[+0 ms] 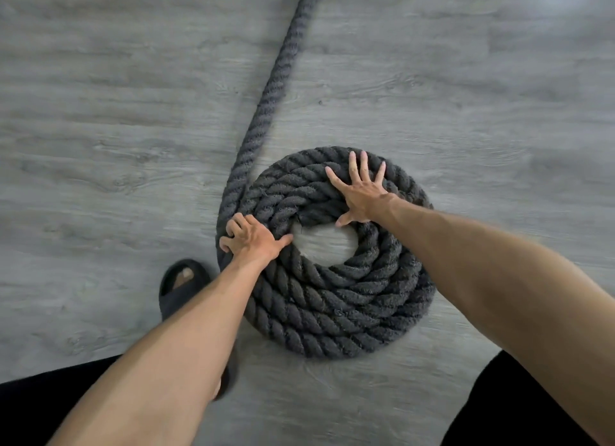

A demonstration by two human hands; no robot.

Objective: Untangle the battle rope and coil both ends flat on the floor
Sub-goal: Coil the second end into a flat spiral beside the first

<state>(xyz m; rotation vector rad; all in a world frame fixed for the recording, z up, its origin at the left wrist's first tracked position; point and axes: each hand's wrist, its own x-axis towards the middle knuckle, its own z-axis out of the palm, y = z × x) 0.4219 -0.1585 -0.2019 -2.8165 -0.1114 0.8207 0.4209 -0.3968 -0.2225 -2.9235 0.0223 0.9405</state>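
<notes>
1. The battle rope (266, 106), thick, dark grey and twisted, lies on a grey wood-grain floor (466, 79)
2. Most of it is wound into a flat coil (332, 312) of several turns lying side by side, just below the middle of the view. A round gap at its centre shows bare floor
3. From the coil's left edge a single straight run of rope leads away across the floor to the top edge of the view
4. The left hand (249, 239) is at the coil's left edge, where that run meets the outermost turn. Its fingers are curled over this outer turn and grasp it, and the thumb points toward the central gap
5. The right hand (361, 192) is released and flat. Its fingers are straight and spread, pressing on the far turns of the coil, with the thumb at the rim of the central gap
6. Both forearms are bare and reach in from the lower edge
7. A foot in a dark open-toed sandal (173, 302) stands on the floor just beside the coil's near-left side, partly hidden by the left forearm. Whether it touches the rope cannot be told
8. Dark clothing (50, 395) fills the lower left corner and shows again at the lower right
</notes>
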